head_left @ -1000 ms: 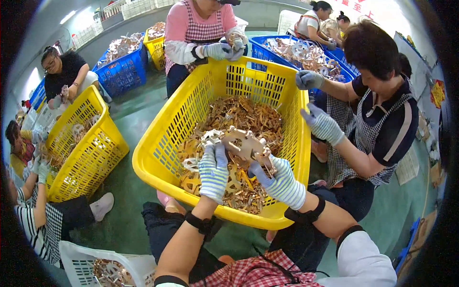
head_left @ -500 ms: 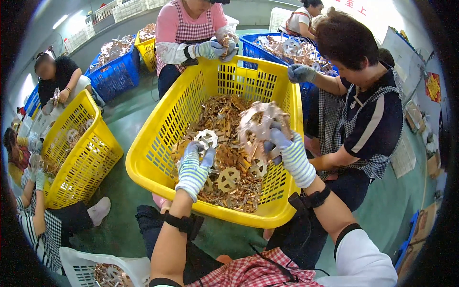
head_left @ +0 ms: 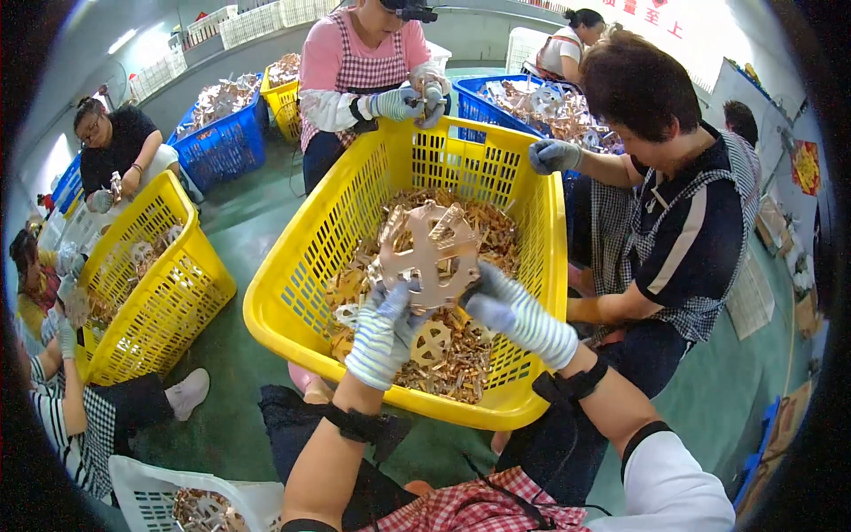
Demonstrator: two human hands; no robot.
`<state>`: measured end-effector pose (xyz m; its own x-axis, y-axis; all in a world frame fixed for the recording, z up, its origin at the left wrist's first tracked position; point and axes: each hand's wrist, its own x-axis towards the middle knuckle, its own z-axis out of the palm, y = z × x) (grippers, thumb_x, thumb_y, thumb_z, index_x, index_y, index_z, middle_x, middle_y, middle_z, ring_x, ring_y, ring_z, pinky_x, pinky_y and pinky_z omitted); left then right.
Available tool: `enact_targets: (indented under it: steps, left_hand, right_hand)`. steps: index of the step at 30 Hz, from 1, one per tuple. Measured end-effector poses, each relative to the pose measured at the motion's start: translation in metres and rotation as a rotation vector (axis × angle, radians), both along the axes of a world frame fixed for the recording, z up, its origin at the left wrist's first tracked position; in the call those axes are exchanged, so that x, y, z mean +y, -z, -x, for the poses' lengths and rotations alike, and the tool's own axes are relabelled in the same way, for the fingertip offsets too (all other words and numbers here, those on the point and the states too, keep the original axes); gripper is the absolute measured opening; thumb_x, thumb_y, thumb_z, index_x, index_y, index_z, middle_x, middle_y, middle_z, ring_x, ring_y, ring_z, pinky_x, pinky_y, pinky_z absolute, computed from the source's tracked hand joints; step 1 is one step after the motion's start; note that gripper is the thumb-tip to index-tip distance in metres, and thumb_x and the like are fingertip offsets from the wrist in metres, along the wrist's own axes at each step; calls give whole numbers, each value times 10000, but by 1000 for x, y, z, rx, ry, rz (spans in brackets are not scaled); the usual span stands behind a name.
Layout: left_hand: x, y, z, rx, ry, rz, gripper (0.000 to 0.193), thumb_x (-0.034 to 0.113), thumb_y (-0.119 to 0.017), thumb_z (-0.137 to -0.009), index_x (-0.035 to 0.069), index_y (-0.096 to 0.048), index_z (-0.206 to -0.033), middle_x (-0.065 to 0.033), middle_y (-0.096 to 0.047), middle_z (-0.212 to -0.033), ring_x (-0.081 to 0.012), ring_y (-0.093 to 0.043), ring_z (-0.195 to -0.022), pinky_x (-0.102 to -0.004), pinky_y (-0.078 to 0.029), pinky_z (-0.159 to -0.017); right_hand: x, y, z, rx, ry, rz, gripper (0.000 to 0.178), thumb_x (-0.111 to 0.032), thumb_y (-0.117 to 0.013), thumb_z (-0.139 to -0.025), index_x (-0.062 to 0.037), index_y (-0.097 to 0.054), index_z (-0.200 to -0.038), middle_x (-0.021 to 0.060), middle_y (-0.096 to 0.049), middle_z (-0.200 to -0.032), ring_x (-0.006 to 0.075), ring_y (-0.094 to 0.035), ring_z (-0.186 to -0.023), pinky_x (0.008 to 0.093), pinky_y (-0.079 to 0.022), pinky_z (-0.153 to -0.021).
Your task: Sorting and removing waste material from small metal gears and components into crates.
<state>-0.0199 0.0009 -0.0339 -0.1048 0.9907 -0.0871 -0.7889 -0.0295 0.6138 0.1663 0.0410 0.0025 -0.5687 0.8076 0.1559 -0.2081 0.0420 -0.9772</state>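
Observation:
Between my two hands is a thick coppery metal plate, or a stack of them (head_left: 429, 257), round with a notched edge and spoke-like cutouts. It is held up over a yellow basket (head_left: 443, 405). My left hand (head_left: 377, 341), in a striped knit glove, is closed on its lower left edge. The gloved right hand (head_left: 525, 317) grips the lower right edge. Whether it is one piece or several stacked is hard to tell. Beneath it lie small copper-coloured metal scraps (head_left: 461, 368) and a loose brass-toned spoked disc (head_left: 431, 343).
A person in a checked apron (head_left: 700, 213) sits close on the right, a gloved hand at the basket's rim. Across the basket another person (head_left: 372, 66) handles parts. A second yellow basket (head_left: 164, 306) stands left, blue baskets (head_left: 222, 146) behind, a white basket (head_left: 151, 496) lower left.
My right hand has brought the metal plate leftward to the basket's middle. My left hand has left the loose disc and closed on the plate too.

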Motion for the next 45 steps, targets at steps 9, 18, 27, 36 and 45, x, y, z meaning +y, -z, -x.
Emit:
enact_targets:
  steps: [9, 18, 27, 36, 45]
  left_hand:
    - [22, 39, 5, 675, -459, 23, 259, 219, -620, -867, 10, -513, -976, -49, -566, -819, -160, -488, -660, -291, -432, -619]
    - [9, 13, 8, 1453, -531, -4, 359, 313, -477, -934, -22, -597, -889, -187, -617, -742, -301, -574, -637, -380, -443, -610]
    - [-1, -3, -18, 338, -280, 37, 302, 343, -453, -944, 59, -542, -988, -72, -621, -808, -149, -575, -592, -330, -525, -499]
    - [7, 7, -10, 1281, -671, -194, 218, 269, -495, -923, 54, -529, -938, -74, -559, -686, -197, -501, -519, -345, -409, -469]
    - [5, -2, -9, 1264, -714, -34, 252, 229, -465, -929, 7, -523, -825, -145, -530, -651, -278, -506, -564, -382, -391, -519]
  right_hand:
    - [-3, 11, 10, 54, 276, 60, 302, -232, -608, -875, -32, -576, -1098, -20, -598, -932, 50, -526, -800, 216, -451, -706]
    - [-30, 0, 13, -194, 246, -323, 200, -157, -626, -845, -36, -628, -1003, -31, -618, -782, 53, -516, -718, 247, -458, -647]
    - [14, 12, 1, -356, 576, -565, 155, -147, -618, -824, -41, -612, -937, 135, -623, -714, 254, -619, -619, 336, -475, -567]
    - [-17, 6, 11, -624, 245, -912, 396, -167, -596, -814, -151, -558, -1208, 118, -636, -728, 218, -623, -568, 324, -495, -496]
    - [-28, 5, 20, -493, 199, -599, 275, -107, -604, -814, -86, -612, -1088, 127, -641, -773, 251, -641, -682, 318, -497, -606]
